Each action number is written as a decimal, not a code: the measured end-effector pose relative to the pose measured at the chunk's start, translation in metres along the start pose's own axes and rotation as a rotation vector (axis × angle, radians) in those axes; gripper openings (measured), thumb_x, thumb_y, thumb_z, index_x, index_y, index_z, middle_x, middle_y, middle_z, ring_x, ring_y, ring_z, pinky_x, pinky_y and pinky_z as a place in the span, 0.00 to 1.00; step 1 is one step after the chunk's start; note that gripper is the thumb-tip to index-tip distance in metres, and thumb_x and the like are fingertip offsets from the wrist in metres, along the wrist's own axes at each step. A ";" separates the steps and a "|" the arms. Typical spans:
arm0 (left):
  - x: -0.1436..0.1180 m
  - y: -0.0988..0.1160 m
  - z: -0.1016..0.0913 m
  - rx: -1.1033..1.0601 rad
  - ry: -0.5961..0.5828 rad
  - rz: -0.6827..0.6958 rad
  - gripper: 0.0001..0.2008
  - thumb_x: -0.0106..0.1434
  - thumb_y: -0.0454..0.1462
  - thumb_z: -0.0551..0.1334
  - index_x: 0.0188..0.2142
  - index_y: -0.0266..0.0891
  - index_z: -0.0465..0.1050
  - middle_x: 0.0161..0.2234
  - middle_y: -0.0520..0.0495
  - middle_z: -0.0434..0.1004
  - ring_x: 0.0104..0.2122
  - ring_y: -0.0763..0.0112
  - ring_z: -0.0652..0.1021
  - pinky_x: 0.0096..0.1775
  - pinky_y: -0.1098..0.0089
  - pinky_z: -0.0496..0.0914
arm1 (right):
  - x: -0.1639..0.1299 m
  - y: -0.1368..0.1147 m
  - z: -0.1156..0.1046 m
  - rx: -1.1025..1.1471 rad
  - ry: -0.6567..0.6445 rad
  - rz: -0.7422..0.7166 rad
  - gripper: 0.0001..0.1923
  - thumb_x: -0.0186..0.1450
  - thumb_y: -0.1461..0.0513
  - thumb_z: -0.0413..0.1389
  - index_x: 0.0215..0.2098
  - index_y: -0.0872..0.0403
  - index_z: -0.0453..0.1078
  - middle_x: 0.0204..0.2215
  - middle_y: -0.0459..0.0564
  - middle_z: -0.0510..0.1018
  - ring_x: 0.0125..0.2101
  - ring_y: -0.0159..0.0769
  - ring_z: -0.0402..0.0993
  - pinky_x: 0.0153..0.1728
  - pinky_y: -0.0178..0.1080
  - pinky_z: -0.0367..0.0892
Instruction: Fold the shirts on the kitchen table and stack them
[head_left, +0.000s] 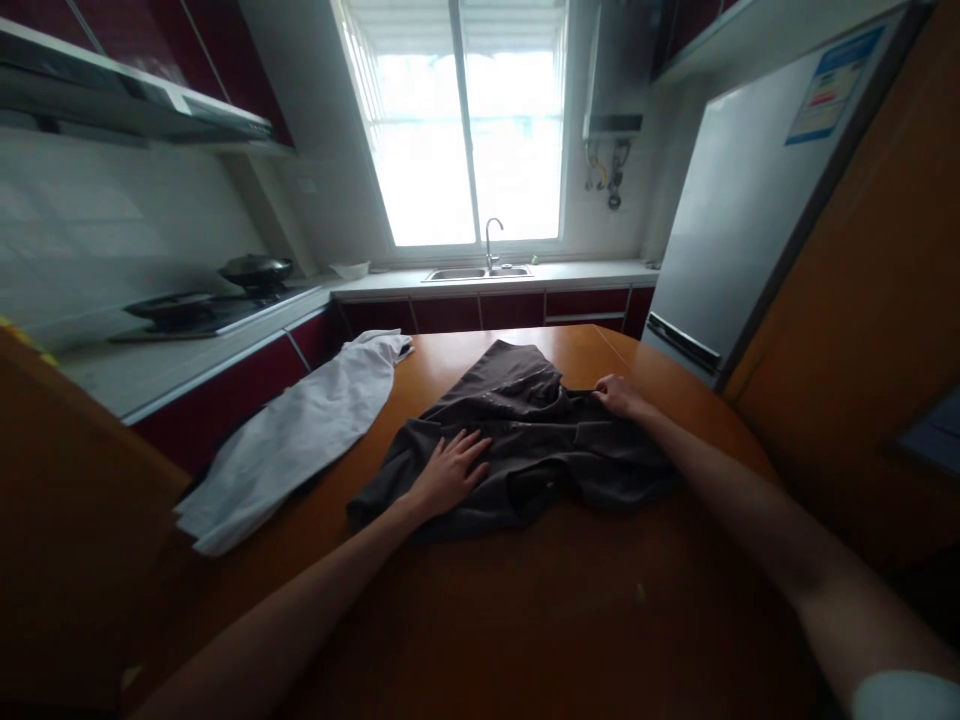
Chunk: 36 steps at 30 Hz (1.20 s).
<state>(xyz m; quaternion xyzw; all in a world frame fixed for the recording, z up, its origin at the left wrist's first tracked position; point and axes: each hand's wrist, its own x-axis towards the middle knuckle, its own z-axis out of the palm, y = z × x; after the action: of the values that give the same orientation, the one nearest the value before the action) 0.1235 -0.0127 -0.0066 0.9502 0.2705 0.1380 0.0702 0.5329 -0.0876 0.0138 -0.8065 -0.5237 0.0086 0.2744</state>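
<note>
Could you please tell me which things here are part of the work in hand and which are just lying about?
In hand: dark shirt, under the flat left hand and pinched by the right hand; table.
Lying about: white shirt, pans, sink, fridge.

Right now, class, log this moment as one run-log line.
left hand: flat on dark garment | right hand: pinching garment's far edge | white garment: left, apart | surface: wooden table

Two bare forearms are seen; a white sleeve [904, 695] (only its edge, at five o'clock) is worn on the right arm.
</note>
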 end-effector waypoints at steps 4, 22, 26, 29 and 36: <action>-0.002 -0.001 0.003 0.005 -0.057 0.005 0.25 0.73 0.48 0.52 0.67 0.51 0.61 0.70 0.46 0.57 0.69 0.49 0.56 0.65 0.38 0.48 | 0.005 0.029 -0.030 -0.024 0.066 0.078 0.10 0.64 0.57 0.58 0.34 0.52 0.80 0.36 0.56 0.83 0.36 0.44 0.78 0.36 0.39 0.66; 0.154 -0.007 -0.041 -0.022 0.014 -0.064 0.16 0.68 0.37 0.56 0.47 0.41 0.81 0.44 0.45 0.84 0.44 0.62 0.82 0.50 0.67 0.72 | 0.003 0.035 -0.075 0.018 -0.555 0.297 0.16 0.57 0.53 0.67 0.30 0.59 0.78 0.25 0.51 0.79 0.24 0.34 0.74 0.25 0.33 0.68; 0.210 -0.017 -0.011 0.014 -0.021 -0.055 0.21 0.70 0.34 0.53 0.59 0.39 0.74 0.59 0.44 0.74 0.58 0.62 0.74 0.60 0.67 0.65 | 0.009 0.004 -0.045 0.037 -0.501 0.239 0.09 0.56 0.59 0.66 0.29 0.58 0.79 0.28 0.50 0.81 0.28 0.33 0.75 0.27 0.30 0.66; 0.215 -0.026 0.006 0.032 -0.098 -0.041 0.23 0.72 0.40 0.54 0.65 0.41 0.66 0.67 0.44 0.62 0.65 0.61 0.65 0.64 0.64 0.59 | 0.010 0.005 -0.040 0.017 -0.447 0.251 0.06 0.54 0.63 0.64 0.29 0.58 0.78 0.27 0.50 0.80 0.27 0.34 0.74 0.25 0.30 0.64; 0.145 -0.071 -0.012 0.231 -0.176 -0.219 0.27 0.73 0.48 0.49 0.63 0.36 0.66 0.66 0.32 0.62 0.65 0.45 0.64 0.63 0.42 0.54 | -0.027 0.051 -0.069 -0.042 -0.381 0.282 0.04 0.54 0.65 0.61 0.28 0.58 0.76 0.28 0.51 0.80 0.28 0.35 0.75 0.25 0.31 0.62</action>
<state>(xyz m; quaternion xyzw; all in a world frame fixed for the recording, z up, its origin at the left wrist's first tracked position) 0.2030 0.1247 0.0222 0.9252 0.3792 0.0141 -0.0016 0.5840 -0.1555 0.0417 -0.8610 -0.4483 0.1879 0.1498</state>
